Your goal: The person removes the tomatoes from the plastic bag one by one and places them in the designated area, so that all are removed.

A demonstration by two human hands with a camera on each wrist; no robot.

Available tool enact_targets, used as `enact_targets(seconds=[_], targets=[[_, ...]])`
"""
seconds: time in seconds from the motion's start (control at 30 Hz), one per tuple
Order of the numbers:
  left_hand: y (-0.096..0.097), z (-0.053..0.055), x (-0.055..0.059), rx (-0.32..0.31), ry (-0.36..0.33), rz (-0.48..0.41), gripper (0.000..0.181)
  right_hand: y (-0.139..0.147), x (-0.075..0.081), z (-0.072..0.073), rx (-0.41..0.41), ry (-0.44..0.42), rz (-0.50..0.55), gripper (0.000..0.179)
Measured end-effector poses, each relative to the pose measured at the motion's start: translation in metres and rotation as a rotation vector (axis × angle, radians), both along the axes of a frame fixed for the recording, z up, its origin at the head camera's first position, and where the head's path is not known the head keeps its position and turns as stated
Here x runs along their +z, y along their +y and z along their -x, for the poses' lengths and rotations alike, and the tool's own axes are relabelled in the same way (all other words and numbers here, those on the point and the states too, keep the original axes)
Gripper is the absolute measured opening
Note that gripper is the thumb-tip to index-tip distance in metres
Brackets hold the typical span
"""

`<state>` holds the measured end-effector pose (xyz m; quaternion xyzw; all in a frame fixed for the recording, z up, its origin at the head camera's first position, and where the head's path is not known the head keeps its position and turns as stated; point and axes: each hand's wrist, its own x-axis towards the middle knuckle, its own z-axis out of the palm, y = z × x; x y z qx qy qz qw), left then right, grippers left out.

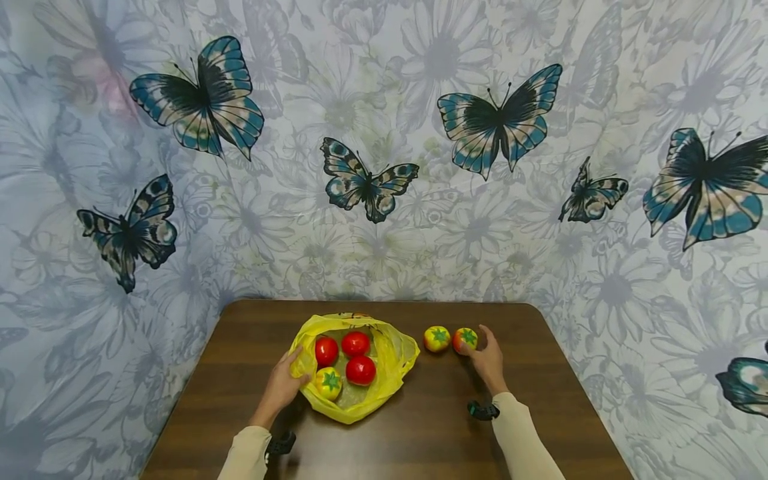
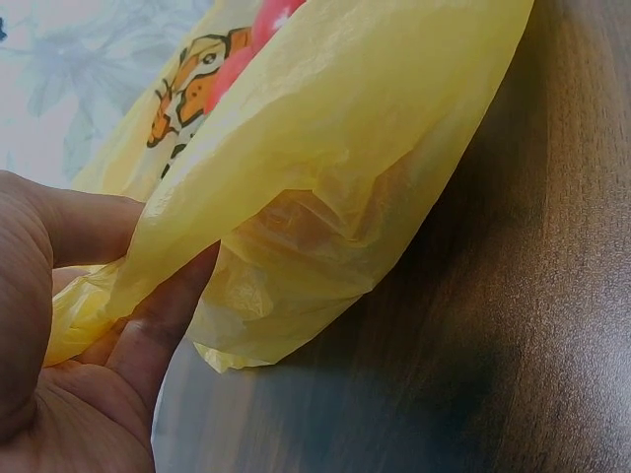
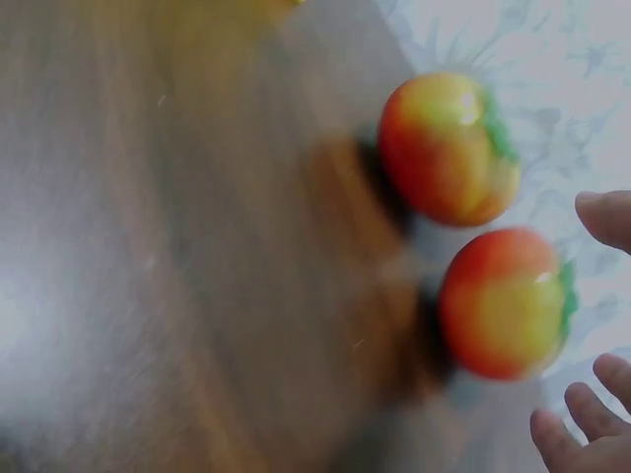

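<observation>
My left hand pinches the rim of a yellow plastic bag between thumb and fingers; the left wrist view shows the film folded into the grip. Inside the wide mouth of the bag lie three shiny red round fruits and one yellow tomato-like fruit with a green star-shaped top. To the right of the bag, two red-and-yellow tomato-like fruits sit side by side on the table. Around the right-hand fruit, my right hand spreads its fingers, which stand apart from it in the right wrist view.
The brown wooden table has its far edge against a wall papered with flowers and butterflies. Dark bands circle both wrists, over pale sleeves. An orange printed figure shows on the bag.
</observation>
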<state>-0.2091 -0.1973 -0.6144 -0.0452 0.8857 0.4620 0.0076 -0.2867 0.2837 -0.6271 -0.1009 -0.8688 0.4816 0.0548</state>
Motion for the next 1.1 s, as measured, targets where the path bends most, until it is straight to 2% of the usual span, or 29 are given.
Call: enact_targets(seconds=[0.13, 0.3, 0.43, 0.77, 0.93, 1.1], targets=[[0.001, 0.001, 0.001, 0.0, 0.009, -0.002, 0.073, -0.007, 0.018, -0.001, -0.005, 0.06, 0.011, 0.072], [0.001, 0.002, 0.001, -0.004, 0.029, 0.001, 0.073, -0.021, 0.044, -0.003, 0.014, 0.147, 0.075, 0.072], [0.002, 0.0, 0.001, -0.001, 0.025, 0.015, 0.074, -0.032, 0.059, -0.008, 0.024, 0.195, 0.099, 0.071], [0.002, -0.001, -0.001, 0.001, 0.036, 0.004, 0.074, -0.066, 0.073, -0.023, 0.091, 0.332, 0.087, 0.063], [0.002, -0.001, -0.001, 0.005, 0.036, 0.002, 0.074, -0.079, 0.078, -0.033, 0.138, 0.359, 0.104, 0.064], [0.001, 0.0, -0.001, 0.002, 0.026, 0.002, 0.074, -0.09, 0.084, -0.042, 0.184, 0.342, 0.139, 0.064]])
